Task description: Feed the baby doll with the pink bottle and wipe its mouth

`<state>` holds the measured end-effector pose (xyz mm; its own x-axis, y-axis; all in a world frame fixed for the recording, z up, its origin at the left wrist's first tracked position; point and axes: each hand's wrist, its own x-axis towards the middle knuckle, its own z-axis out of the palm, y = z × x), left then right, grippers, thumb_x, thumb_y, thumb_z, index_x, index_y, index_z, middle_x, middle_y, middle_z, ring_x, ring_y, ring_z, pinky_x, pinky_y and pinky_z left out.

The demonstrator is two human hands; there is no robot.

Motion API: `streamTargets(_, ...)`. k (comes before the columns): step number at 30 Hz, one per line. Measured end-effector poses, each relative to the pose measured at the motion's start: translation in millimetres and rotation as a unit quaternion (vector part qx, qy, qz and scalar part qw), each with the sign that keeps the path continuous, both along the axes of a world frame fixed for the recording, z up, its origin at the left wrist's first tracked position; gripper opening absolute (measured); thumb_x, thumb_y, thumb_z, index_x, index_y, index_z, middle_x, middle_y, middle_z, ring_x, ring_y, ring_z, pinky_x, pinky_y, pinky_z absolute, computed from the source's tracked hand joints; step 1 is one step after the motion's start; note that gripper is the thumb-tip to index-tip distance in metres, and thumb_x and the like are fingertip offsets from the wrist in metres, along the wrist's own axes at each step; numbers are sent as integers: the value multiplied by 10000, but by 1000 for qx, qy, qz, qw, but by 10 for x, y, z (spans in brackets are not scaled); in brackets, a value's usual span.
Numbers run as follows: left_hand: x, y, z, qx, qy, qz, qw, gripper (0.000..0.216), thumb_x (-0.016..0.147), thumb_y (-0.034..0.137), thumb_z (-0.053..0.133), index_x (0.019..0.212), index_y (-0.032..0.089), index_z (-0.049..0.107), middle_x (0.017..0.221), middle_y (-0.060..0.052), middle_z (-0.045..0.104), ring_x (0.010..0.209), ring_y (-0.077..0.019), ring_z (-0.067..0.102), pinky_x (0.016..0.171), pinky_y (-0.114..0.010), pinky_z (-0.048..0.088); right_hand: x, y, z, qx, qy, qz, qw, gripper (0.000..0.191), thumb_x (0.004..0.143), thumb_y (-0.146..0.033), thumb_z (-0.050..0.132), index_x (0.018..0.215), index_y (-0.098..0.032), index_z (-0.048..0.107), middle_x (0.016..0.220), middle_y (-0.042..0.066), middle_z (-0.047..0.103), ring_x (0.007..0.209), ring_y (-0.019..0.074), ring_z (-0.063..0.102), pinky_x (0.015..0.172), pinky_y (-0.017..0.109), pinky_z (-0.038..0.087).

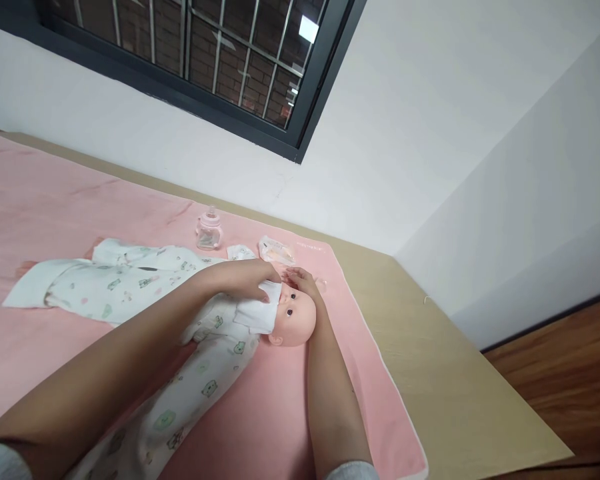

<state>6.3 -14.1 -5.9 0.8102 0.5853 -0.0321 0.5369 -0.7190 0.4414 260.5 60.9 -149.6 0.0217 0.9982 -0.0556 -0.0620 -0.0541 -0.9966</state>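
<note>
A baby doll [298, 323] lies on its back, head to the right. It wears a white outfit [145, 270] printed with small green animals, its near sleeve stretched towards me. A white cloth [261, 312], like a bib or folded collar, covers the doll's neck up to its chin. My left hand [250, 277] reaches across the chest, thumb and fingers closed on the upper edge of this cloth. Beyond the doll's face, my right hand [303, 281] curls its fingers in near the far cheek; what they hold, if anything, is hidden. My right forearm passes beside the crown of the head.
A pink baby bottle [209, 230] with handles stands behind the doll. Next to it lie a small white printed cloth [241, 252] and a clear plastic packet [276, 251]. The pink mat [270, 413] covers a wooden board [425, 373]; wall and barred window [240, 53] are behind.
</note>
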Motion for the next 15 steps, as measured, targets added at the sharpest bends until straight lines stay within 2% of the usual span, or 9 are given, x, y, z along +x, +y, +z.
streamTargets(3, 5, -21, 17, 6, 13, 9, 1000, 69, 807, 217, 583, 849, 175, 617, 895, -35, 688, 826, -209, 619, 635, -250, 363, 14, 6, -18, -6, 1, -3, 1000, 304, 605, -300, 810, 849, -188, 668, 805, 20, 728, 773, 151, 687, 897, 335, 514)
streamTargets(9, 23, 21, -24, 29, 35, 52, 998, 256, 818, 189, 580, 1061, 196, 663, 1005, -53, 716, 897, -233, 644, 655, -253, 392, 30, 15, -44, -3, 9, -11, 1000, 296, 617, -296, 813, 849, -180, 668, 823, 26, 735, 776, 149, 693, 923, 339, 516)
streamTargets(15, 54, 34, -50, 69, 28, 51, 996, 232, 814, 120, 530, 982, 190, 674, 906, -48, 719, 812, -223, 640, 624, -251, 372, 36, 18, -52, -13, 4, -18, 1000, 291, 625, -278, 806, 861, -179, 668, 808, 25, 731, 802, 157, 695, 923, 347, 516)
